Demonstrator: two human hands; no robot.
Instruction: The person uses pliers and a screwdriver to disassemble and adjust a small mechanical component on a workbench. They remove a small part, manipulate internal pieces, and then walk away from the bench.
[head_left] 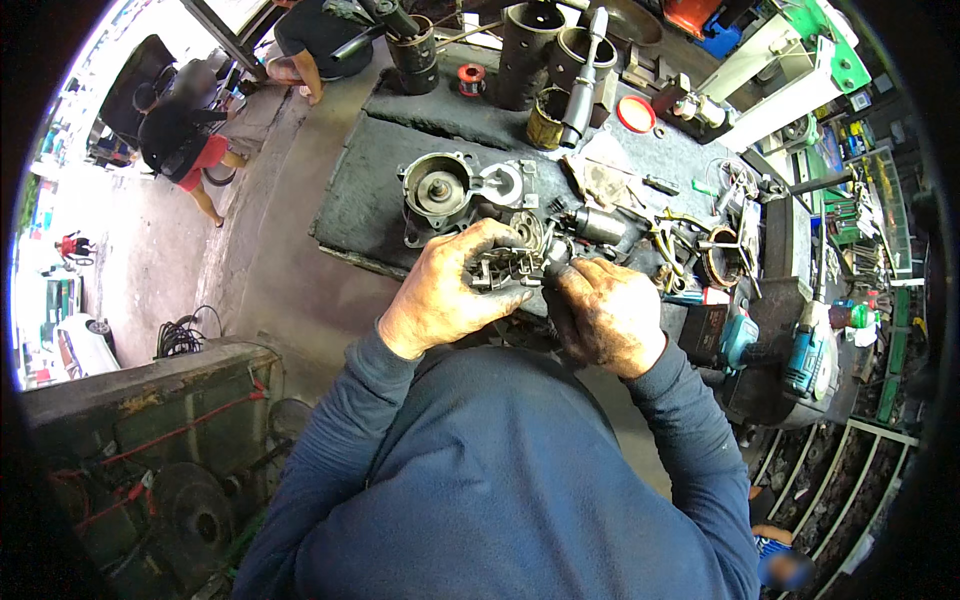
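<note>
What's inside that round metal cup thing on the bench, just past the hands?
Inside the round metal housing a short shaft stands at the centre of a grey disc. Its underside, resting on the dark workbench, is hidden. The left hand and right hand grip another small metal part.

Dark, grimy workbench (375, 205), bearing a round metal housing (437, 188), dark cylinders (528, 50), a brass sleeve (546, 118), a red lid (635, 113), rags (603, 180) and wires (690, 235).
</note>
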